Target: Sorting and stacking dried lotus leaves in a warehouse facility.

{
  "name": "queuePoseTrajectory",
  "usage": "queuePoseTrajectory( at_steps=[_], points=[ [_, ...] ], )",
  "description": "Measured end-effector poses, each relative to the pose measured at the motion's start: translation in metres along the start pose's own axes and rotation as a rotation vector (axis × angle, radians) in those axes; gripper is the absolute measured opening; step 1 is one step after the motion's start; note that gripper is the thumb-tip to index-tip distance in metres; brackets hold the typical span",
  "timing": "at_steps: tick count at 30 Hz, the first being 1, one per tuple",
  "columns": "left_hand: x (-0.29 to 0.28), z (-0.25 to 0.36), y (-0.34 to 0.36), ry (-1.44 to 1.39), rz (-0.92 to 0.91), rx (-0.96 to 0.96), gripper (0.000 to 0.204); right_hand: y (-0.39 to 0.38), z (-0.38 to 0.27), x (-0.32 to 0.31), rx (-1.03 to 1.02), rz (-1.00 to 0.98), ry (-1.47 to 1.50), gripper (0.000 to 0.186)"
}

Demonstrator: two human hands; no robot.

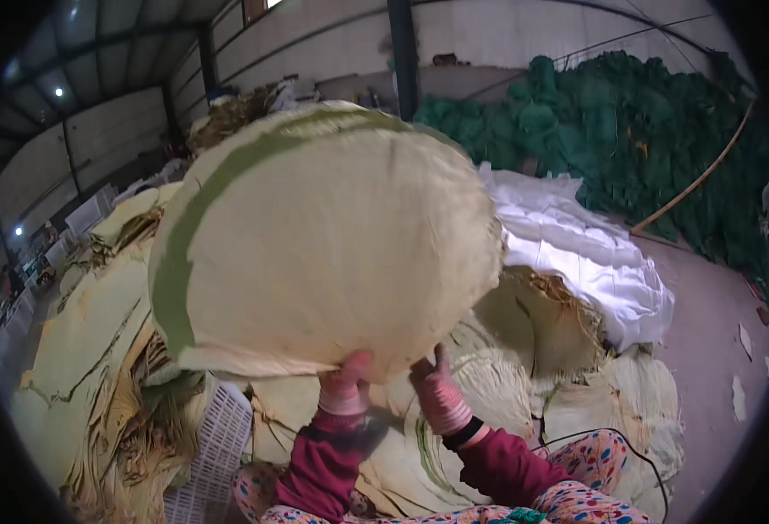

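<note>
A very large, thin dried leaf (332, 236), cream with a curved green band along its left and upper side, is held up in front of me. My left hand (347, 382), in a pink glove, is closed on its lower edge. Beside the leaf's lower right edge is my right hand (439, 395), gloved in pink with dark fingertips, its fingers apart. Whether it touches the leaf is hard to tell. More pale dried leaves (489, 389) lie in layers below both hands.
Piled leaves (88, 349) rise at the left, next to a white slatted plastic crate (214, 441). White sacking (576, 249) lies at the right, before a green heap of netting (576, 131). A thin cable (633, 447) runs by my right knee.
</note>
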State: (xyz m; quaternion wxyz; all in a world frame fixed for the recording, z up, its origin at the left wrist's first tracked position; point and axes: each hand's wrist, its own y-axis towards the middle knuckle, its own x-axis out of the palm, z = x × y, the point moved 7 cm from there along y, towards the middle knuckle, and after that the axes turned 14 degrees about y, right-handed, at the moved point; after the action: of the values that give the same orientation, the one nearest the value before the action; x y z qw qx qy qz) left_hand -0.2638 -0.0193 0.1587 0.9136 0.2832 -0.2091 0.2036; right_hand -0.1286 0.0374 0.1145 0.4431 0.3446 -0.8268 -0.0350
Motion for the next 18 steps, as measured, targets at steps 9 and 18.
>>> queuePoseTrajectory(
  at_steps=[9, 18],
  points=[
    [0.005, -0.035, -0.022, 0.641, 0.057, 0.066, 0.059, 0.038, -0.009, 0.021, -0.015, 0.180, 0.399, 0.066],
    [-0.034, -0.032, -0.010, 0.449, 0.147, 0.064, 0.048, 0.039, 0.020, -0.005, 0.133, 0.190, 0.091, 0.055]
  ],
)
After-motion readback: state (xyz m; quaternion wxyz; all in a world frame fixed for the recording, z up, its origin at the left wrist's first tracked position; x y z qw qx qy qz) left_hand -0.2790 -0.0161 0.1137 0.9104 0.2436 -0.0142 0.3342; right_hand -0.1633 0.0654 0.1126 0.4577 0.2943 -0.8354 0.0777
